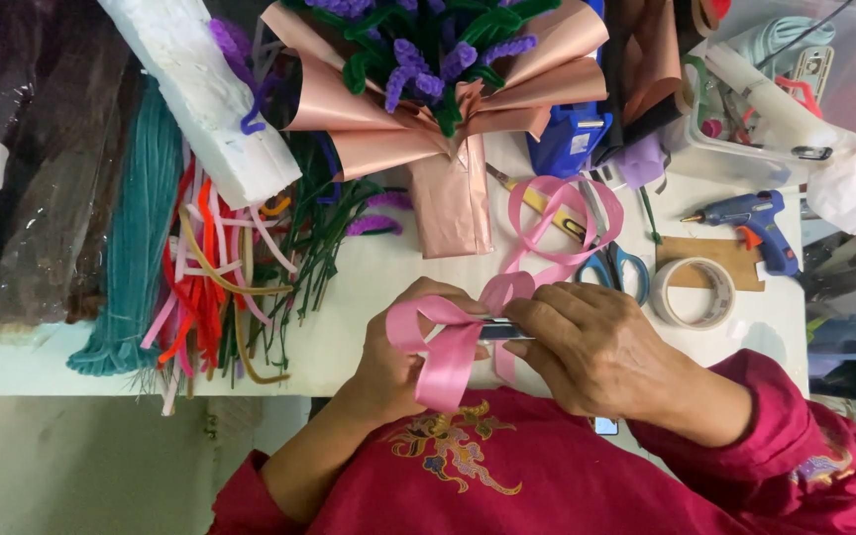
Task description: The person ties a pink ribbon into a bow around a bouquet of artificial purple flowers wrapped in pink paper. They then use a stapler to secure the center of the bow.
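Single head-worn view, looking steeply down and close onto the fingers [537, 315]; the worktop [369, 297] stretches beyond them.

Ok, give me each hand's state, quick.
Left hand: closed on the pink ribbon.
Right hand: closed, pinching the ribbon's centre.

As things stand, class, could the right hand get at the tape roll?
Probably yes: the tape roll lies on bare table just beyond the right hand with nothing between, though that hand is busy with the pink ribbon.
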